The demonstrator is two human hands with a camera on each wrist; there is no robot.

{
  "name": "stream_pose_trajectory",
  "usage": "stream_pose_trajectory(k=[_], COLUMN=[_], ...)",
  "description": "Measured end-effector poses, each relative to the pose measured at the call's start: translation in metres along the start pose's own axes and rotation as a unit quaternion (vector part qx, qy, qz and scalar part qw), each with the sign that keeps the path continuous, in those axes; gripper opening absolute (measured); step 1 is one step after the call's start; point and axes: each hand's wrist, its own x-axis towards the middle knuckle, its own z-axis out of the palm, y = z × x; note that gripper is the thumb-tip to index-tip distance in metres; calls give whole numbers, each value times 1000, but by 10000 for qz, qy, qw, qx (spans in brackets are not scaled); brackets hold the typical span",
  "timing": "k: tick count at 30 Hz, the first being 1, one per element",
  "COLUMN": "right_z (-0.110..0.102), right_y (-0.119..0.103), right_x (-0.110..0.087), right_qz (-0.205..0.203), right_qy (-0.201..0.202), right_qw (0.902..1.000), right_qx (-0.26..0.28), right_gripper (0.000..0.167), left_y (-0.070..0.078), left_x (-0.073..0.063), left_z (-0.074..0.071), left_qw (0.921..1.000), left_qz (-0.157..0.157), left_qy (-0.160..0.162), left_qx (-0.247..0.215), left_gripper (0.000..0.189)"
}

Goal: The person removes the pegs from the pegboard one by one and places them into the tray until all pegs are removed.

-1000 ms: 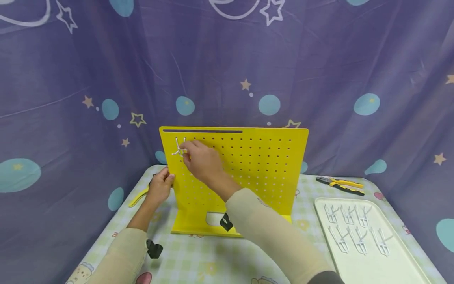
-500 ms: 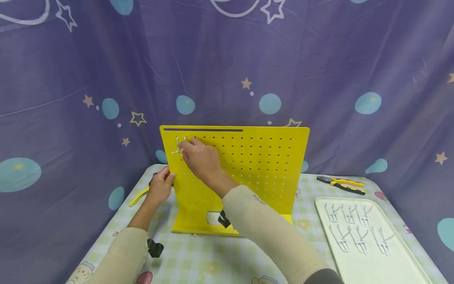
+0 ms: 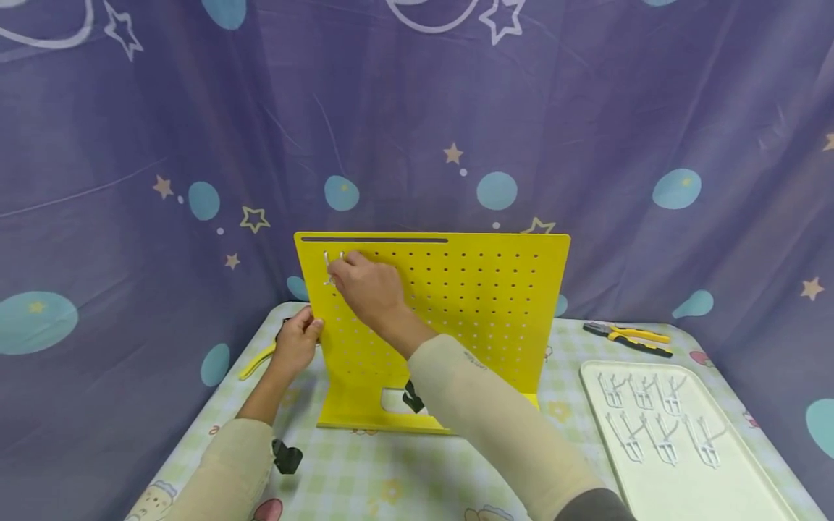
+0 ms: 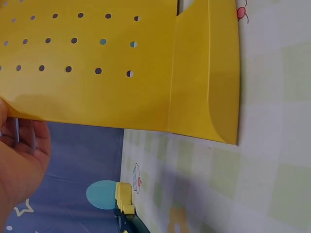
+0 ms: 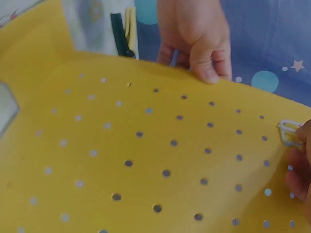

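A yellow pegboard [image 3: 454, 291] stands upright on its flat base. My left hand [image 3: 296, 344] grips its left edge, with the thumb on the front face and the fingers behind, as the right wrist view shows. At the top left corner, a white wire hook [image 3: 327, 262] sits against the board with its upper ends at two holes of the top row. My right hand [image 3: 371, 291] pinches this hook between thumb and fingers, covering much of it. In the right wrist view, part of the hook's wire frame [image 5: 285, 133] shows beside the fingertips.
At the right, a cream tray [image 3: 704, 492] carries several white wire hooks [image 3: 664, 440] in two rows. Pliers [image 3: 628, 339] with yellow and black handles lie behind it. Another yellow-handled tool [image 3: 257, 360] lies left, partly behind my left hand. A checked cloth [image 3: 339, 477] covers the table.
The hook's lower prongs, which stuck out to the left before, now show less and lie nearer my right fingers. My right hand has shifted only slightly; my left hand keeps its grip.
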Motion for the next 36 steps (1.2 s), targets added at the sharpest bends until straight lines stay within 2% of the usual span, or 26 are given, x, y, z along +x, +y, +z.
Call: stream_pose_trajectory(k=[6,10,18,25,36], right_z=[4,2,-12,-28,-52], right_y=[1,4,11,21,40], right_x=[-1,-2,-16,-32,-63], right_qz=[-607,-693,-459,-481,-434], right_qy=[828,1034,654,386,-25], right_qw=[9940,9921,9938,9869,9774], right_qx=[-387,-121,779,1491,2071], right_gripper=[15,13,5,4,2], left_y=[0,3,2,1,1], left_x=[-3,-3,-3,-3,-4], left_z=[-3,-3,-1,0,-2], left_qw=[10000,9999,10000,10000,9997], left_qz=[-41,-104,-34,-16,-164], left_qy=[-20,4,43,23,-132], left_qx=[-3,-46,34,74,-84], left_gripper=[20,19,18,18,22])
